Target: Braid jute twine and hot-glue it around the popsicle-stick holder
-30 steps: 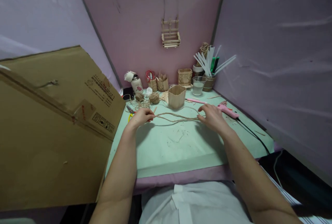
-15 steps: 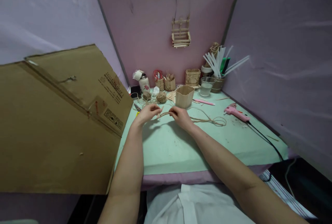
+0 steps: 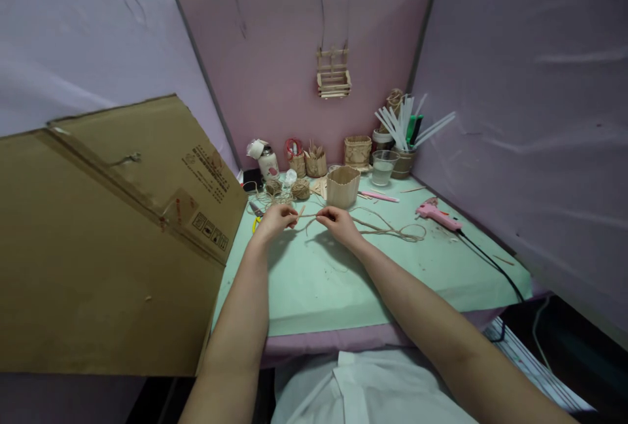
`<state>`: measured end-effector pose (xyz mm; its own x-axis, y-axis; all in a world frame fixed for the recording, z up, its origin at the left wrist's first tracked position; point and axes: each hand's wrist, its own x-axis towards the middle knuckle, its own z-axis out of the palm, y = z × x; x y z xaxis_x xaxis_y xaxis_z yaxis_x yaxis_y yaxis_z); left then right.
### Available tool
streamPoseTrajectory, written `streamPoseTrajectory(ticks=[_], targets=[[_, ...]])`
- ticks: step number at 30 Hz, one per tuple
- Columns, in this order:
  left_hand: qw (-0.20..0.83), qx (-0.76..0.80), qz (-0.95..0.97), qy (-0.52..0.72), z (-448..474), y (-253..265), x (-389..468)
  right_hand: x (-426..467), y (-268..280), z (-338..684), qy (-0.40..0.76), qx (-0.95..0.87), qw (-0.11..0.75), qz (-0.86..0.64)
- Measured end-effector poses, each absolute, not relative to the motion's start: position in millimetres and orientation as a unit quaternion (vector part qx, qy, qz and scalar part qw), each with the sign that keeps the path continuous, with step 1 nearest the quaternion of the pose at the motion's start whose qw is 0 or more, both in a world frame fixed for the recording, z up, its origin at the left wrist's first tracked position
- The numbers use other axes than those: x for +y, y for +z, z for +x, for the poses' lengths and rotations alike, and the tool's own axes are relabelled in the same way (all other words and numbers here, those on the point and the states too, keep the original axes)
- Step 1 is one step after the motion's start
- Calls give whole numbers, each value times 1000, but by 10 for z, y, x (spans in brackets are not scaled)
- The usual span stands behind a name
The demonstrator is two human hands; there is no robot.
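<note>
Brown twine (image 3: 385,232) runs sideways, pinched in the right hand (image 3: 341,225) and (apparently) the left hand (image 3: 275,223), its slack lying beyond the right.

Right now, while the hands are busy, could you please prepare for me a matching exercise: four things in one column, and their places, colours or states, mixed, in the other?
Things
1. Twine
2. Glue gun
3. Cup
4. Rack

Descriptions
A. Hanging in front of the back wall
B. Pink, lying on the right side of the table
C. Pinched by the left hand and the right hand
D. See-through, standing upright towards the back

Right pairs: 1-C, 2-B, 3-D, 4-A
</note>
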<state>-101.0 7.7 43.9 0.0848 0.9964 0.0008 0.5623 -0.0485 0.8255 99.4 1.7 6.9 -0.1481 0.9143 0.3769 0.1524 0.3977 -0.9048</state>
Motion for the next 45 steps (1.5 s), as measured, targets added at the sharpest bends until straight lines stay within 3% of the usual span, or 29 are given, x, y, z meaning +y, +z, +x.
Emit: streamPoseTrajectory(ticks=[5, 10, 24, 45], targets=[[554, 514, 508, 413, -785, 543, -13, -6, 83, 983, 390, -650, 529, -382], [632, 486, 433, 420, -712, 620, -86, -11, 68, 966, 379, -638, 551, -381], [673, 459, 404, 416, -681, 641, -100, -33, 46, 937, 343, -621, 587, -390], [650, 469, 424, 422, -662, 680, -128, -47, 56, 939, 325, -612, 593, -410]])
